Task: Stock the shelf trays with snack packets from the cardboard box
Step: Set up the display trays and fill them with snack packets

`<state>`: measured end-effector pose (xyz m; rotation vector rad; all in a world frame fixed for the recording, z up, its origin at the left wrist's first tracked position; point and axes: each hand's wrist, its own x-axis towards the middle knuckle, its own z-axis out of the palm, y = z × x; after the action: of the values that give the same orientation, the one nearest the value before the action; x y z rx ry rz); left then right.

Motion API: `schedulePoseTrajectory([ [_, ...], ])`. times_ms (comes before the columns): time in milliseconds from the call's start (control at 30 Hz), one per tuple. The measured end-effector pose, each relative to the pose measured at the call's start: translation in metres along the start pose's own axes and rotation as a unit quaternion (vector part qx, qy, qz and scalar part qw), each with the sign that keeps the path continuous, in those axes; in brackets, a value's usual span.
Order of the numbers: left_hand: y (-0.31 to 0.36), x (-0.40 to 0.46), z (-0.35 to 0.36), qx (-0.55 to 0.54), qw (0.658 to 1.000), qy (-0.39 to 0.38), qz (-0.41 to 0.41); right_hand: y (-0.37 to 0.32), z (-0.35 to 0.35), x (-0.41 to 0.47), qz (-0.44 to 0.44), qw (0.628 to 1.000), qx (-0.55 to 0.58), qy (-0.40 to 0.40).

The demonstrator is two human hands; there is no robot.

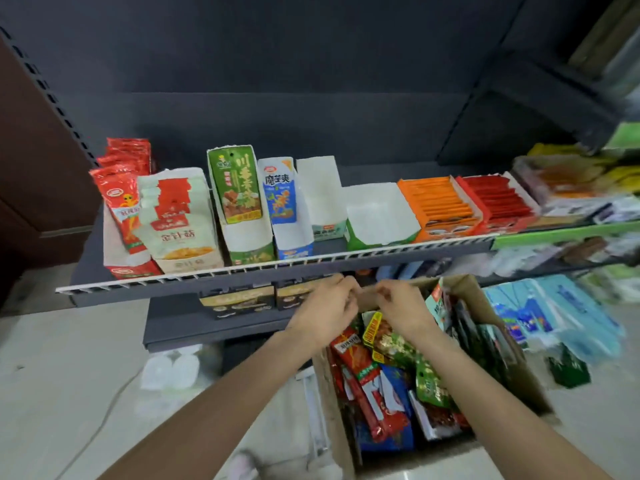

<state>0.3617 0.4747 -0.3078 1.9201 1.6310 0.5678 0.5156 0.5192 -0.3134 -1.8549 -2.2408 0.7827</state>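
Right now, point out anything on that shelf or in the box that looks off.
Two white shelf trays in the middle of the row look empty, unlike their stocked neighbours. In the cardboard box, snack packets lie jumbled at all angles. The left hand and right hand meet at its far edge; what they hold is unclear.

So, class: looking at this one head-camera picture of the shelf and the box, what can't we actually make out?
- What the left hand and right hand hold, if anything: the curled fingers hide it.
- The bottom of the cardboard box: packets cover it.
- Goods at the right edge: blurred.
- The lower shelf: the upper shelf's front rail hides most of it.
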Motion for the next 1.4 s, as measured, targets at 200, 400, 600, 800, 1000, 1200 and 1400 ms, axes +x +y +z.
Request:
schedulePoseTrajectory([
  [200, 0.022, 0.012, 0.091, 0.004, 0.98, -0.094, -0.174, 0.08, 0.022, -0.012, -0.029, 0.984, -0.124, -0.124],
  [400, 0.008, 0.02, 0.134, -0.114, 0.925, -0.046, -0.359, 0.113, 0.018, -0.026, -0.096, 0.967, -0.189, -0.138],
  [600, 0.008, 0.029, 0.145, -0.185, 0.892, 0.042, -0.41, 0.114, 0.015, -0.02, -0.104, 0.965, -0.175, -0.164],
  [800, 0.025, 0.024, 0.122, -0.219, 0.907, 0.066, -0.354, 0.114, 0.003, -0.018, -0.105, 0.981, -0.049, -0.154],
  [1000, 0.042, 0.001, 0.055, -0.301, 0.889, 0.196, -0.283, 0.108, -0.01, -0.018, -0.025, 0.968, 0.214, -0.13],
  [1200, 0.043, -0.007, 0.013, -0.379, 0.828, 0.291, -0.293, 0.078, -0.029, -0.012, 0.124, 0.815, 0.552, -0.125],
  [1400, 0.044, -0.01, -0.015, -0.444, 0.783, 0.323, -0.291, 0.034, -0.05, -0.004, 0.122, 0.717, 0.673, -0.135],
])
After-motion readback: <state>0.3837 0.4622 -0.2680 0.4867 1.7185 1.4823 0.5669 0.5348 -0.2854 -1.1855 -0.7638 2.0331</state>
